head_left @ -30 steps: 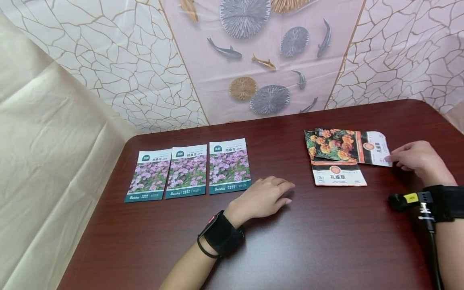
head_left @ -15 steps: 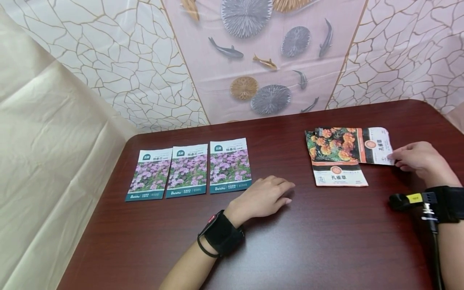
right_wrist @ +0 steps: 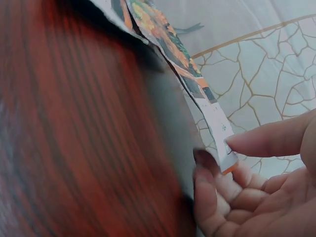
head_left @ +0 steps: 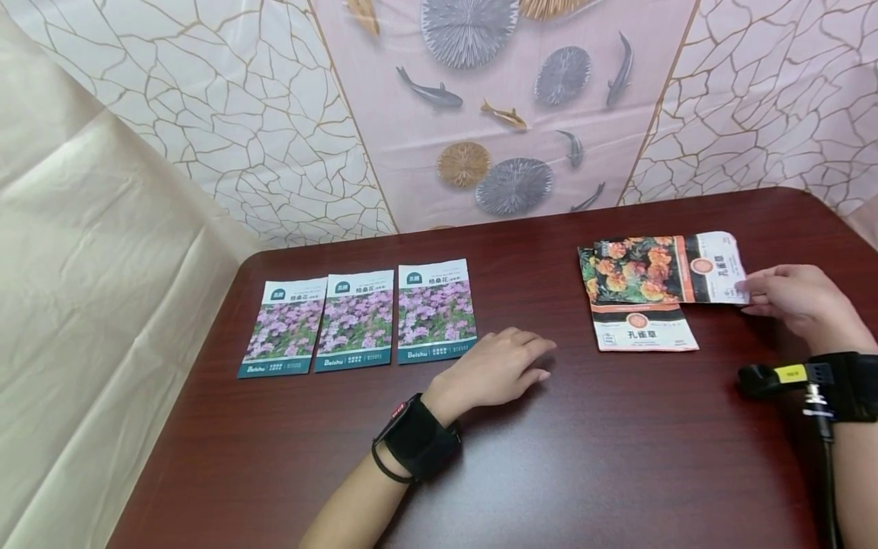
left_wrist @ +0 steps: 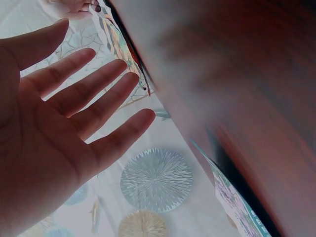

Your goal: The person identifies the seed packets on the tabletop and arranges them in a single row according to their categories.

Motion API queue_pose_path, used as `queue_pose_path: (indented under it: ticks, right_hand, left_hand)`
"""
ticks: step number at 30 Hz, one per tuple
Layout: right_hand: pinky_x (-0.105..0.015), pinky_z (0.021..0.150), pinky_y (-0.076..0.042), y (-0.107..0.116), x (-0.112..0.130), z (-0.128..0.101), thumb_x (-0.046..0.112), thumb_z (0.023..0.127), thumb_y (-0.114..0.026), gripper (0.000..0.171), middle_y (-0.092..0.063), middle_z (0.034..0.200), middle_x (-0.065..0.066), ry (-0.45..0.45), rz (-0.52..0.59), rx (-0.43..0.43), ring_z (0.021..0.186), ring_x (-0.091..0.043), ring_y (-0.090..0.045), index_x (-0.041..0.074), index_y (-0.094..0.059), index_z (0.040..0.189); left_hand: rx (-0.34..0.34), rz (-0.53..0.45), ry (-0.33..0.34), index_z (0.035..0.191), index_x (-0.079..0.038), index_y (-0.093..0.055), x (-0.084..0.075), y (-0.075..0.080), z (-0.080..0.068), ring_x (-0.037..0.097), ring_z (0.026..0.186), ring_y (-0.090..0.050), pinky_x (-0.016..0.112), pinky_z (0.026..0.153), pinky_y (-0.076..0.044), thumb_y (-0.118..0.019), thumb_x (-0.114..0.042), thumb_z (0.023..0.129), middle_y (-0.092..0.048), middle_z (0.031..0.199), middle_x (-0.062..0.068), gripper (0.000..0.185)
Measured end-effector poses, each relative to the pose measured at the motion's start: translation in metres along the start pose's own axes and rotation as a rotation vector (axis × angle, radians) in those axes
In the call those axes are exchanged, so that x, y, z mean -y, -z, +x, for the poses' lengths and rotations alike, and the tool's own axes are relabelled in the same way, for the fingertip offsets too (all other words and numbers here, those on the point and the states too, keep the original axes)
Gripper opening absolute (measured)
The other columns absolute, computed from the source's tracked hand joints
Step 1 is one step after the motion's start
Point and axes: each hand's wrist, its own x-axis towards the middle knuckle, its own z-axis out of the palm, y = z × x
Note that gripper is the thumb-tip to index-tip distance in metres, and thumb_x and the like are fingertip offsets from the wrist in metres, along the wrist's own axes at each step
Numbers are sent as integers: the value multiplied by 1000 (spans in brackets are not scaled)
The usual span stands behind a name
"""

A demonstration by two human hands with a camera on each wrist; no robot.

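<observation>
My right hand (head_left: 799,301) pinches the white end of a marigold seed packet (head_left: 652,268) between thumb and fingers. In the right wrist view that packet (right_wrist: 215,116) stands at a slant, its gripped end off the tabletop. Beneath it, another marigold seed packet (head_left: 641,335) lies partly covered, its white lower part showing. My left hand (head_left: 494,370) hovers close over the middle of the table, fingers extended and holding nothing. The left wrist view shows its palm (left_wrist: 44,133) and spread fingers. Just left of this hand lies a purple-flower seed packet (head_left: 437,313).
Two more purple-flower packets, a middle one (head_left: 354,320) and a left one (head_left: 283,328), complete a row on the dark wood table (head_left: 583,457). A patterned cloth (head_left: 521,137) hangs behind the table, and a cream cloth (head_left: 96,305) on the left. A black cable (head_left: 828,473) runs along my right forearm.
My right hand has raised the white end of the upper marigold packet slightly, and a finger now shows under it. The left hand has stayed nearly still.
</observation>
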Motion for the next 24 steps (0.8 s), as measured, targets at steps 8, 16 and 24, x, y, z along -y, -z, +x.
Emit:
queue_pose_path:
  ticks: [8, 16, 24]
  right_hand:
    - [-27, 57, -54, 0, -6, 8, -3, 91, -44, 28, -53, 71, 1, 22, 330, 15, 60, -9, -61, 13, -57, 71]
    - [-26, 56, -53, 0, -4, 8, -2, 90, -48, 20, -54, 73, 4, 46, 382, -20, 62, -9, -59, 11, -57, 79]
    - [-30, 55, -52, 8, -32, 37, 6, 86, -63, 7, -56, 80, -1, 158, 476, 59, 64, -16, -60, 7, -57, 90]
  left_hand:
    - [1, 5, 43, 132, -14, -49, 3, 3, 0, 16, 118, -46, 30, 95, -39, -49, -32, 95, -53, 127, 1, 41]
    - [-25, -14, 79, 132, -13, -49, 5, 7, -1, 16, 118, -46, 30, 94, -40, -48, -31, 95, -54, 126, 2, 41]
    - [-128, -66, 149, 130, -9, -50, 8, 9, -1, 18, 118, -46, 30, 95, -39, -49, -31, 95, -53, 127, 5, 41]
